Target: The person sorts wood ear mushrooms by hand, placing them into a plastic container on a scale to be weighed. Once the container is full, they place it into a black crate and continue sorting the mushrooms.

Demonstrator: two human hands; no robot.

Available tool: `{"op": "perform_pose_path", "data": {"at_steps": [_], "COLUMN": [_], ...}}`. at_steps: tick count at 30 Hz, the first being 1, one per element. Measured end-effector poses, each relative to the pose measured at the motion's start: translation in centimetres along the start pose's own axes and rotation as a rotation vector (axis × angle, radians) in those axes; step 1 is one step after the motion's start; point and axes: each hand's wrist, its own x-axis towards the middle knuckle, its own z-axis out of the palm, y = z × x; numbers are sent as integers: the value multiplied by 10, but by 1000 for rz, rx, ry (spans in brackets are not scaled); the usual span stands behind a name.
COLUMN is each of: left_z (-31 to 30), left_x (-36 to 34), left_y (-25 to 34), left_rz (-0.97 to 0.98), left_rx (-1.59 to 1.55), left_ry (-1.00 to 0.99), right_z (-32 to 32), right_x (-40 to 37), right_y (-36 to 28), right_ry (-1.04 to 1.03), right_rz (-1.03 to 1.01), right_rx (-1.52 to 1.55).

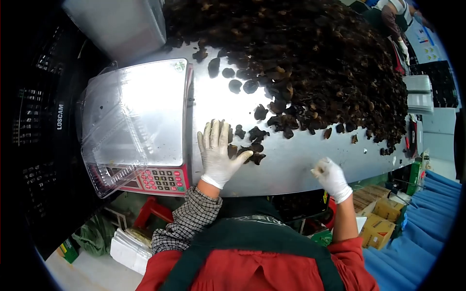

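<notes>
My left hand (217,154), in a white glove, lies flat with its fingers stretched out on the metal table (286,169). Its thumb is spread toward a few loose pieces of wood ear mushroom (258,134), and the hand touches some of them. Farther right, my right hand (331,177), also gloved, is held curled near the table's front edge. Its fingers are closed, and whatever they may hold is hidden. Beyond both hands spreads a big dark pile of wood ear mushrooms (325,63), with single pieces scattered along its near and left sides.
A red digital scale (162,111) stands left, with clear plastic trays (114,131) on its left side. Behind it is a grey bin (116,29); black crates (48,145) line the far left. Another person (395,19) works at upper right. Cardboard boxes (378,228) sit below right.
</notes>
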Motion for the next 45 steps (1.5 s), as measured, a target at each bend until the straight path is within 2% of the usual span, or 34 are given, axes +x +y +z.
{"op": "perform_pose_path", "data": {"at_steps": [2, 4, 6, 8, 10, 11, 13, 14, 18, 20, 21, 24, 27, 30, 32, 36, 40, 41, 43, 45], "left_z": [3, -1, -1, -5, -5, -6, -5, -4, -1, 0, 1, -2, -5, -8, -12, -13, 3, 9, 18, 17], "left_x": [-6, -16, -19, -15, -7, -2, -1, -5, -11, -9, -10, -12, -10, -6, -4, -11, -15, -10, 0, 13], "left_y": [-2, 1, 1, 6, 6, 6, 9, 4, 4, 5, 4, 3, 2, 4, 7, 5, 6, 12, 15, 20], "left_rz": [122, 185, 172, 149, 138, 129, 136, 208, 191, 191, 193, 182, 156, 166, 210, 368, 371, 392, 346, 284], "left_rx": [-108, -173, -166, -138, -78, -48, -24, -25, -99, -84, -89, -84, -77, -43, 6, -35, -77, -78, -63, -107], "left_ry": [83, 69, 44, 62, -9, -57, -110, -112, -67, -54, -58, -80, -105, -160, -249, -290, -146, -37, -37, -18], "right_z": [19, 25, 20, 31, 45, 43, 58, 64, 44, 22, 17, 22, 17, 28, 46, 48, 68, 70, 71, 61], "right_x": [6, 33, 67, 99, 109, 102, 91, 86, 107, 133, 146, 166, 125, 77, 62, 51, 57, 61, 73, 84], "right_y": [-19, -49, -84, -111, -130, -141, -149, -150, -128, -129, -125, -113, -111, -106, -112, -118, -119, -121, -124, -123], "right_ry": [182, 251, 333, 394, 343, 218, 190, 180, 355, 465, 527, 335, 445, 181, 142, 5, 76, 84, 106, -1], "right_rz": [-184, -257, -386, -429, -365, -346, -420, -429, -451, -365, -389, -469, -529, -352, -276, -286, -314, -284, -224, -188], "right_rx": [223, 190, 250, 169, 11, -34, 169, 217, 250, 1, -80, -290, -20, 330, 337, 359, 363, 398, 462, 740]}}
